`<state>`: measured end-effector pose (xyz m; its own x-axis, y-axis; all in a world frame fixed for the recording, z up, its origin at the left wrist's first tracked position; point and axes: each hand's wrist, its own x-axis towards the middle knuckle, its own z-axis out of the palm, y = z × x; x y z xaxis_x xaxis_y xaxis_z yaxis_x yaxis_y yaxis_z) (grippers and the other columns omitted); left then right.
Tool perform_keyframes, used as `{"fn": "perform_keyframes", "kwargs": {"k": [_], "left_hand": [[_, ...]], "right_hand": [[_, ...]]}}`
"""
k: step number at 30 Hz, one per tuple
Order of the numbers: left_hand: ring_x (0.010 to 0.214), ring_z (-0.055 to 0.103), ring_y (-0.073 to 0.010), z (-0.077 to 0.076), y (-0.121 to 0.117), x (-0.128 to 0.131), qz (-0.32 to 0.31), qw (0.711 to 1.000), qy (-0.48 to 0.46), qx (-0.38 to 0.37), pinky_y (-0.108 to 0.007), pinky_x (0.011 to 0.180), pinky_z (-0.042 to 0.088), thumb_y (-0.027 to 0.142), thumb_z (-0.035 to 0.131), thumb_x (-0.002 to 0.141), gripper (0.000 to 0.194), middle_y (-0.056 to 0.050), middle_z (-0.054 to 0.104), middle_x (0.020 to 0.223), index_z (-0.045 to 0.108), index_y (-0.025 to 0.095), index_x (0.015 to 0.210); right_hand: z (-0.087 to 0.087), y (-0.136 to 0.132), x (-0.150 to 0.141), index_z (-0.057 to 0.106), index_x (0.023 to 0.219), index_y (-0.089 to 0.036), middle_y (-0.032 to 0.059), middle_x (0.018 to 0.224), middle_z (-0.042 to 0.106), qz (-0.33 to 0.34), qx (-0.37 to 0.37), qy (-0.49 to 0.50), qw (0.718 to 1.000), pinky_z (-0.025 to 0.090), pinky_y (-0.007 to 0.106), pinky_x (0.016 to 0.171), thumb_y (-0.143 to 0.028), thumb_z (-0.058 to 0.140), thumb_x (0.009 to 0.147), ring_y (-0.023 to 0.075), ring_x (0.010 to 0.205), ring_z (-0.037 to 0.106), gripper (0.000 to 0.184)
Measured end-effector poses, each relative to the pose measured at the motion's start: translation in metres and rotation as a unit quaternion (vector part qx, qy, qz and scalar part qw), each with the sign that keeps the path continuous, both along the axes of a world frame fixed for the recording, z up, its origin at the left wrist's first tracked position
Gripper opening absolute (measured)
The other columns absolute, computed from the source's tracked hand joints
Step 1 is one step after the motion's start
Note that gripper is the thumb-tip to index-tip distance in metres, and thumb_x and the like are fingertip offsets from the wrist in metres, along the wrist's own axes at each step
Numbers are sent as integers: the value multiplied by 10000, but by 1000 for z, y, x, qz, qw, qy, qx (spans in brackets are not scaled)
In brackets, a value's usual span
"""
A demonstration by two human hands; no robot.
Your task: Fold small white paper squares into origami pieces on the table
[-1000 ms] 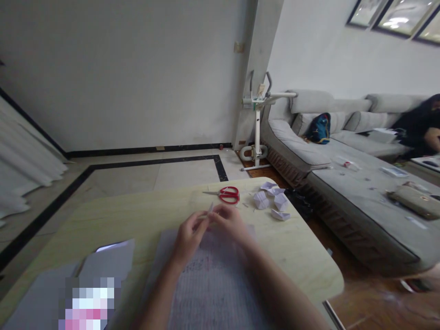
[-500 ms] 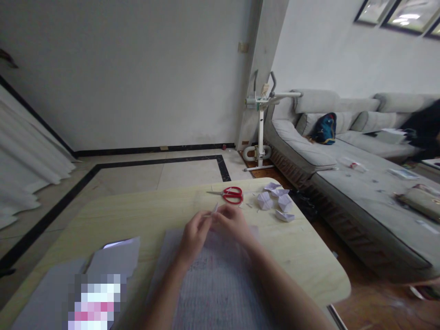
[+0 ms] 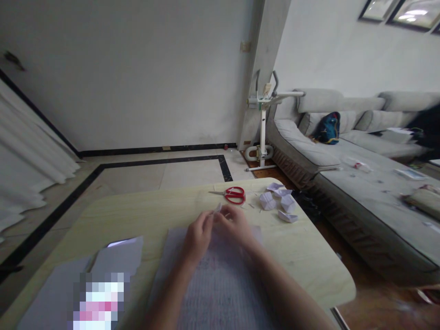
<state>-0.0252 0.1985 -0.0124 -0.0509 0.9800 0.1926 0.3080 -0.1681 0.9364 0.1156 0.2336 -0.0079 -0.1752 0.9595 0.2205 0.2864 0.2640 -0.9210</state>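
Note:
Both hands meet above the far edge of a large written sheet (image 3: 220, 293) on the table. Between their fingertips is a small piece of folded white paper (image 3: 217, 208), mostly hidden by the fingers. My left hand (image 3: 201, 231) pinches it from the left, while my right hand (image 3: 235, 224) grips it from the right with curled fingers. Just beyond the hands lie red-handled scissors (image 3: 235, 195), blades pointing left. Several folded white paper pieces (image 3: 267, 200) are grouped to the right of the scissors, with thin paper scraps (image 3: 251, 206) nearby.
On the pale wooden table (image 3: 137, 215), loose paper sheets (image 3: 118, 256) lie at the left beside a blurred-out bright patch (image 3: 99, 302). A grey sofa (image 3: 371, 192) with a blue backpack (image 3: 328, 128) stands at the right. White exercise equipment (image 3: 263, 123) stands by the wall.
The view has shifted slightly, so everything sits a little further right. Both hands keep hold of the small paper, which shows at a slightly different tilt.

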Motion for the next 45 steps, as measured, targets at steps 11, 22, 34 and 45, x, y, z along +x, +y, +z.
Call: {"fn": "perform_keyframes", "kwargs": {"k": [11, 22, 34, 45], "left_hand": [[971, 696, -235, -1, -2, 2, 8, 999, 31, 26, -278, 819, 513, 318, 568, 890, 268, -74, 749, 1052, 682, 212, 1109], [977, 658, -218, -2, 2, 2, 16, 990, 57, 129, -308, 816, 536, 256, 563, 898, 229, -100, 708, 1054, 688, 169, 1069], [928, 676, -207, -1, 1, 2, -1, 997, 33, 68, -296, 804, 532, 283, 571, 893, 234, -90, 730, 1008, 703, 156, 1038], [875, 690, -231, -2, 3, -1, 35, 997, -52, -37, -305, 788, 529, 366, 594, 836, 269, -83, 755, 921, 723, 145, 920]], "right_hand": [[-2, -3, -5, 633, 765, -165, -2, 691, 629, -22, -25, 25, 999, 389, 221, 551, -136, 506, 803, 140, 631, 555, 136], [-7, 3, -1, 624, 803, -161, 5, 724, 635, 8, 4, 39, 999, 417, 226, 577, -191, 536, 835, 145, 652, 559, 98], [-8, 2, 0, 612, 918, -178, 27, 825, 655, 6, 20, 55, 998, 470, 254, 619, -149, 553, 790, 162, 718, 605, 143], [-10, 0, 4, 569, 1121, -218, 66, 1076, 604, 20, 132, 23, 991, 518, 295, 708, -1, 466, 699, 166, 828, 588, 486]]}}
